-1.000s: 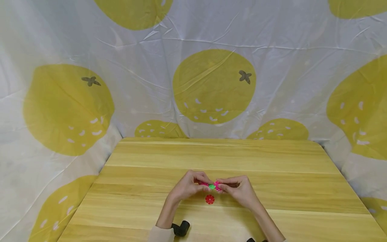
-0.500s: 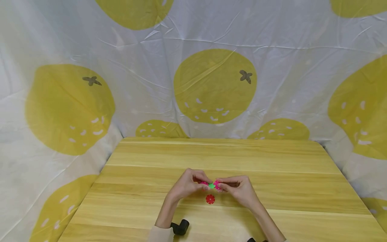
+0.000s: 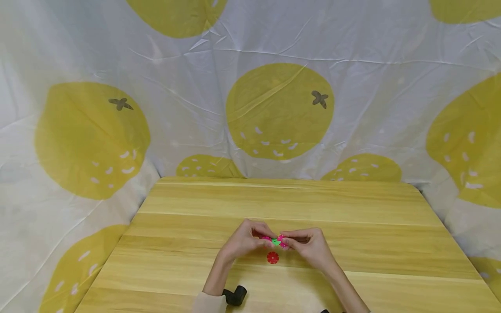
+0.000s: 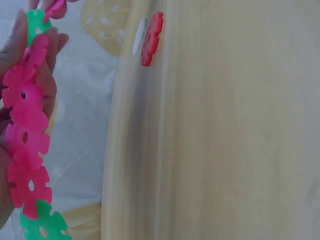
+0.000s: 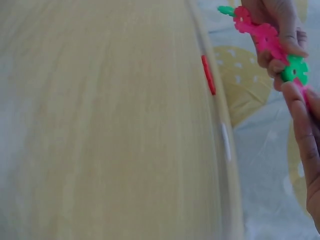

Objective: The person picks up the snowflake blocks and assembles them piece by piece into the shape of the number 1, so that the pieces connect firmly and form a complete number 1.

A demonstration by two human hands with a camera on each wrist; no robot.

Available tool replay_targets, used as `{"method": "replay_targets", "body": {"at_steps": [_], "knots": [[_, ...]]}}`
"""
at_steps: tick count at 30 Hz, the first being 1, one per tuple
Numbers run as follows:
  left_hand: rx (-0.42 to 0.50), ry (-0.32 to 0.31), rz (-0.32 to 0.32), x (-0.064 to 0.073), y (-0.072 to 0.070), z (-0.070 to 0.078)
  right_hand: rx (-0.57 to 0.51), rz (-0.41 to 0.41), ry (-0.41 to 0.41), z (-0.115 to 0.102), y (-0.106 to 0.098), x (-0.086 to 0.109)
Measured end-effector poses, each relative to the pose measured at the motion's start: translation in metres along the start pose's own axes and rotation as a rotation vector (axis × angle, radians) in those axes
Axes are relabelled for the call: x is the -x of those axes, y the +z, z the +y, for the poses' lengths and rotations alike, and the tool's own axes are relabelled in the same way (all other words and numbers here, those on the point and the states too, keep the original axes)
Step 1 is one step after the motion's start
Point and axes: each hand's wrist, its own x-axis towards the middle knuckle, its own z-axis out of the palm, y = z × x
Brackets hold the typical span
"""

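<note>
My left hand [image 3: 248, 239] holds a chain of notched plastic snowflake discs [image 4: 29, 142]. Several pink discs make up most of its length, with a green disc [image 4: 45, 225] at the far end. Another green disc [image 5: 296, 70] sticks out past the left fingertips. Against that green disc, my right hand [image 3: 311, 248] pinches a pink disc [image 3: 282, 241] between thumb and fingers; its edge overlaps the green one, and fingers cover part of it. Just below the hands in the head view, a red disc [image 3: 272, 258] lies flat on the table.
The wooden table [image 3: 188, 200] stretches around the hands, its back edge against a pale curtain [image 3: 364, 100] printed with yellow lemons. A black camera mount [image 3: 236, 296] sits at the left wrist, above the front part of the table.
Both hands stay nearly in place, still gripping the same discs. The pink and green discs between the fingertips shift only slightly; the red disc has not moved.
</note>
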Motion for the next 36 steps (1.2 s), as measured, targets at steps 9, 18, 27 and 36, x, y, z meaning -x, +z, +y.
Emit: {"method": "replay_targets", "body": {"at_steps": [9,18,27,36], "knots": [[0.005,0.001,-0.014,0.003,-0.005,0.004,-0.029,-0.02,-0.004,0.0,0.001,-0.001],[-0.04,-0.007,-0.031,0.002,-0.007,0.003,-0.02,-0.03,0.026,0.002,-0.002,-0.001],[-0.227,-0.01,0.005,0.002,-0.005,0.007,-0.099,-0.049,0.072,0.007,-0.003,-0.004],[-0.289,0.095,0.107,-0.003,0.009,0.008,-0.16,0.036,0.144,0.009,0.004,-0.005]]}}
